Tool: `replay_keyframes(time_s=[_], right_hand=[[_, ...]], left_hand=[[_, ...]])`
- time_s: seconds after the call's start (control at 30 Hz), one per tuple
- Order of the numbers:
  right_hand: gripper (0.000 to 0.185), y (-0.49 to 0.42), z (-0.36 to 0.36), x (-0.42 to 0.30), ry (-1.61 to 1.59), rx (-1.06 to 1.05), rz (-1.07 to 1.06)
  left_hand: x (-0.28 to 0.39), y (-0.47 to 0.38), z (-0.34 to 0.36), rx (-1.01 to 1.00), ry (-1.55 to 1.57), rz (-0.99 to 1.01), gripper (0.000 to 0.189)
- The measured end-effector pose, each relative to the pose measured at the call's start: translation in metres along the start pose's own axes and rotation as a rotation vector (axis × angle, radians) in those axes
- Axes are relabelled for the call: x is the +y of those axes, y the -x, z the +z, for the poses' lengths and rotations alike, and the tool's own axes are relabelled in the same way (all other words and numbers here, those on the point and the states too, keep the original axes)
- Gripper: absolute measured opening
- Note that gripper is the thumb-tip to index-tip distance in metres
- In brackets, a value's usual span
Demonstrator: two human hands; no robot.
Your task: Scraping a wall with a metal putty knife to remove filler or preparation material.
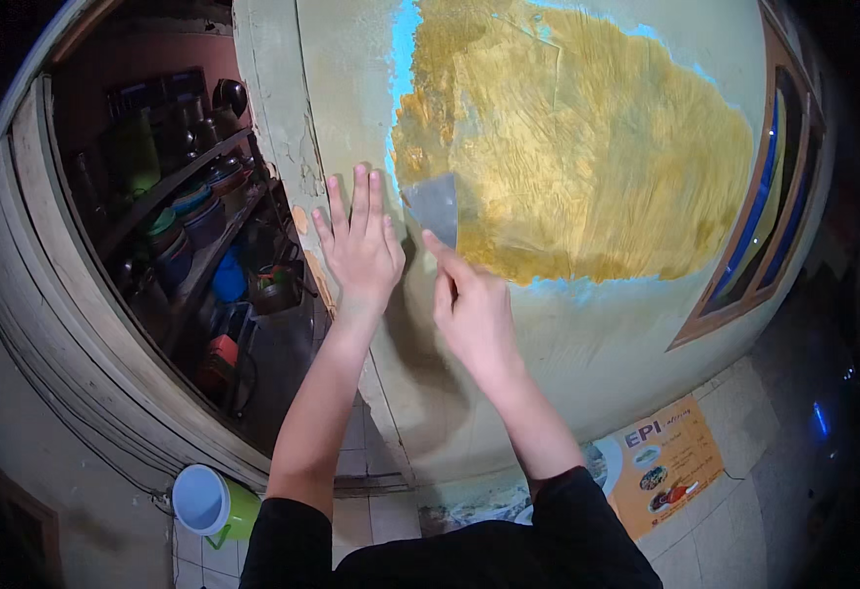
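Observation:
Before me is a pale painted wall [577, 361] with a large stripped patch [584, 154], yellow-brown and rimmed with bright blue. My right hand [474, 309] grips a scraper, its index finger stretched along the tool. The grey metal scraper blade [434, 206] lies against the patch's lower left edge; the handle is hidden in my fist. Left of it, my left hand [362, 247] rests flat on the wall with fingers spread, holding nothing, close to the door frame [272, 96].
Through the doorway at left, shelves [213, 254] carry pots and plastic tubs. A green bucket [242, 508] stands on the tiled floor. An orange printed banner [669, 471] lies at the wall's foot. A wooden-framed window [750, 213] is on the right.

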State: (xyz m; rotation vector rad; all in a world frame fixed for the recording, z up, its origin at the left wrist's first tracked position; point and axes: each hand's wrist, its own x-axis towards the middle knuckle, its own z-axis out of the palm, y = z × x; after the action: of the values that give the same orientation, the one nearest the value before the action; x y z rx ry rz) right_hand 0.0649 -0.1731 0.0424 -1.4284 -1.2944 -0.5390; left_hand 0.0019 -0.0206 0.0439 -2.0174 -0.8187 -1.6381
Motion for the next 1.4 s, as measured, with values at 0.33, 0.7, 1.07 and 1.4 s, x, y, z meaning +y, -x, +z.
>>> replay_keyframes(time_s=[0.33, 0.7, 1.07, 1.4], right_hand=[[0.043, 0.009, -0.001, 0.002, 0.036, -0.043, 0.052], [0.039, -0.01, 0.0, 0.006, -0.076, 0.022, -0.02], [0.048, 0.021, -0.01, 0.013, -0.322, 0.016, 0.025], [0.042, 0.003, 0.004, 0.006, 0.133, 0.027, 0.043]], left_hand=[[-0.004, 0.001, 0.002, 0.018, 0.001, 0.006, 0.056], [0.0, -0.002, 0.006, 0.023, -0.01, 0.006, 0.058], [-0.006, 0.0, 0.009, 0.03, -0.058, 0.015, 0.057], [-0.003, -0.001, 0.011, 0.022, -0.027, 0.002, 0.057]])
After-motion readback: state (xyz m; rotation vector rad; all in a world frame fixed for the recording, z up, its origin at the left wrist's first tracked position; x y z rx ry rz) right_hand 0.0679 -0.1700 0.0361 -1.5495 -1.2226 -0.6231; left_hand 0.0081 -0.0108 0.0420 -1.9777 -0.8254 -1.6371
